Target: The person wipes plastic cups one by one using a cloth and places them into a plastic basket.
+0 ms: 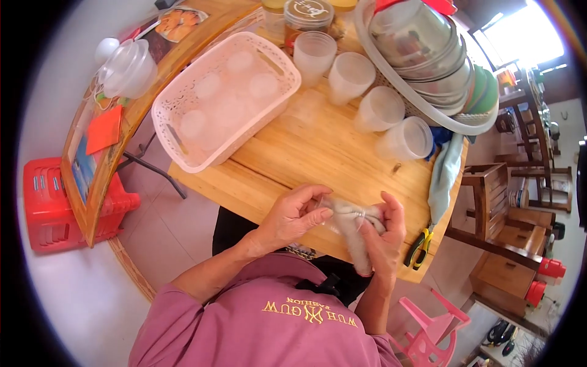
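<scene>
A fuzzy grey-white strip (353,235), cinched near its middle by a thin pale band, is held between my two hands just over the table's front edge. One of its ends hangs down towards my lap. My right hand (385,235) grips the gathered part, thumb in front and fingers curled behind. My left hand (284,220) pinches at the strip's left end with thumb and fingertips. Something clear and thin shows below those fingertips; what it is I cannot make out.
On the wooden table (293,153) stand a pink basket (223,144), several frosted plastic cups (379,110), jars (309,18), and a grey basket (422,110) with metal bowls. Yellow-black pliers (419,249) and a light blue cloth (445,177) lie at the right edge. A pink chair (431,330) stands below.
</scene>
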Demonstrator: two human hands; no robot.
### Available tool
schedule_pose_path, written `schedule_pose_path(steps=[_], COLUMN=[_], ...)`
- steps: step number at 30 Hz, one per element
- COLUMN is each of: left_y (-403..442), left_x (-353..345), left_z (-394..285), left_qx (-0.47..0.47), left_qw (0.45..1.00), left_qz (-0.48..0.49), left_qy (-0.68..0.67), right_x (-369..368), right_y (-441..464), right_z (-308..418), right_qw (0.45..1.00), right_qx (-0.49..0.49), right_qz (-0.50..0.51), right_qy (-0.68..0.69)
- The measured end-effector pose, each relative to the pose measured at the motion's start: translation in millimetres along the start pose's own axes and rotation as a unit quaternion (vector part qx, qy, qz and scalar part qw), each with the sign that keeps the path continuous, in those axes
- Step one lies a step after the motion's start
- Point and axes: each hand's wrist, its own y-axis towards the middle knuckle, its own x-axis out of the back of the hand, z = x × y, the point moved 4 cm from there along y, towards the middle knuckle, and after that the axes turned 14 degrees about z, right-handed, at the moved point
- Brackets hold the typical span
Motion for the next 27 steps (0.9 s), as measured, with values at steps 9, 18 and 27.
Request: schedule_pose_path(steps=[9, 18, 27], left_y=[-15, -33, 10], left_x=[14, 70, 156], left_z=[-39, -170, -215], left_qx=[-0.023, -0.253, -0.204], left_qw=[0.997, 0.893, 0.805], left_qz=[-0.075, -0.200, -0.260], left_qy=[-0.022, 0.315, 0.493], right_x=[30, 25, 25], right_y=[-1, -5, -4], right_z=[-21, -29, -29], right_qw=[0.988, 0.989, 0.988], right_qx=[0.043, 0.034, 0.054], right_qz=[-0.136, -0.141, -0.141], right_qy=[0.054, 0.010, -0.042])
